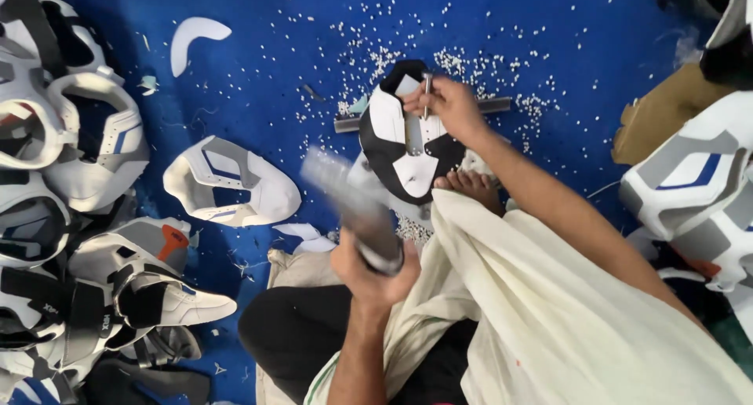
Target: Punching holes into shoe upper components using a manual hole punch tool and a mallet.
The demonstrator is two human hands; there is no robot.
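Two hands working: a punch (427, 95) is being pinched upright on the shoe upper (408, 142) by the right hand (443, 103); a blurred hammer (353, 209) is being gripped by the left hand (369, 272), a square strike apparently needed.

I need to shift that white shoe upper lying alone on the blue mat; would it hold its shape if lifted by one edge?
The white shoe upper probably droops: it looks like thin stitched panels with no sole. It likely weighs little. It seems unlikely to roll, lying spread on the blue mat.
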